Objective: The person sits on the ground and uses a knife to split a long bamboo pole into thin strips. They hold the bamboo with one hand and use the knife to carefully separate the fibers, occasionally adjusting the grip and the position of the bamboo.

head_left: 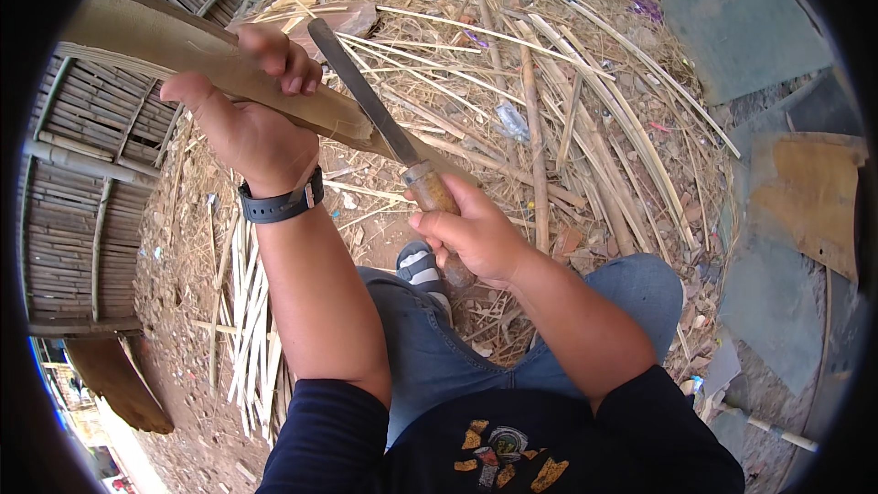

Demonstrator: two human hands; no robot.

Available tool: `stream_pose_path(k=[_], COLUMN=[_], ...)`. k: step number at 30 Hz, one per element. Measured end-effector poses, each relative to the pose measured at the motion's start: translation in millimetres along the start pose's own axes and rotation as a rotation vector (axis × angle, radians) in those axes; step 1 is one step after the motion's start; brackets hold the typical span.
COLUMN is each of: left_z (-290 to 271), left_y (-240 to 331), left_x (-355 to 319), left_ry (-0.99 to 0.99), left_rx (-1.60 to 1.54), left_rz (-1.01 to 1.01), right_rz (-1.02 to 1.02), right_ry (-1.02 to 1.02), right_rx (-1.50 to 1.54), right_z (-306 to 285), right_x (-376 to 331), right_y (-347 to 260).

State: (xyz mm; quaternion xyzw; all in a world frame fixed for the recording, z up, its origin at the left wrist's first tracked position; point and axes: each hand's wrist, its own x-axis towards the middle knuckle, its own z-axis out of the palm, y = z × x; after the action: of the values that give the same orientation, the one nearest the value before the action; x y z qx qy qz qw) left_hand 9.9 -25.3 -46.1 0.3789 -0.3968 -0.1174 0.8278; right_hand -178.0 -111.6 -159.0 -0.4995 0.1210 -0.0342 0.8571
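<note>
My left hand [261,142] is wrapped around a long, thick piece of split bamboo [146,41], its fingers curled over the far edge and its thumb sticking out to the left. The bamboo runs from the upper left down toward the middle, where its tip narrows. In my right hand [480,233] is a long knife [357,82], gripped by its worn wooden handle. The dark blade points up and left, crossing the bamboo near its narrow end; whether the edge touches the wood I cannot tell. A dark watch [282,203] is on my left wrist.
Pale bamboo strips [249,329] lie bundled left of my legs. Poles [535,146], slats and straw litter the ground ahead, with a clear plastic bottle [513,121] among them. A bamboo-slat wall [78,238] stands left; grey sheets [745,23] lean at right.
</note>
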Motion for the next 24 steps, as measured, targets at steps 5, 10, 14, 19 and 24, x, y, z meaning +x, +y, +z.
stream_pose_path(k=[5,10,14,19,24], left_z=[6.6,7.4,0.1,6.3,14.0], left_y=[-1.2,-1.2,-1.0,-2.0,-2.7], left_x=[-0.1,-1.6,-1.0,-1.9,-1.8], left_ry=[0.049,0.062,0.052,0.13,0.235], left_rx=[-0.005,0.056,0.045,0.084,0.145], left_rz=[0.003,0.035,0.038,0.055,0.08], right_rz=[0.003,-0.072,-0.028,-0.044,-0.047], right_ry=[0.007,0.074,0.058,0.094,0.131], right_rx=[-0.052,-0.123,-0.197,-0.157,-0.157], right_z=[2.3,0.5,8.0,-2.1,21.0], right_x=[-1.8,4.7,-3.5,6.8,-2.5], right_y=[0.3,5.3,0.0,14.5,16.4])
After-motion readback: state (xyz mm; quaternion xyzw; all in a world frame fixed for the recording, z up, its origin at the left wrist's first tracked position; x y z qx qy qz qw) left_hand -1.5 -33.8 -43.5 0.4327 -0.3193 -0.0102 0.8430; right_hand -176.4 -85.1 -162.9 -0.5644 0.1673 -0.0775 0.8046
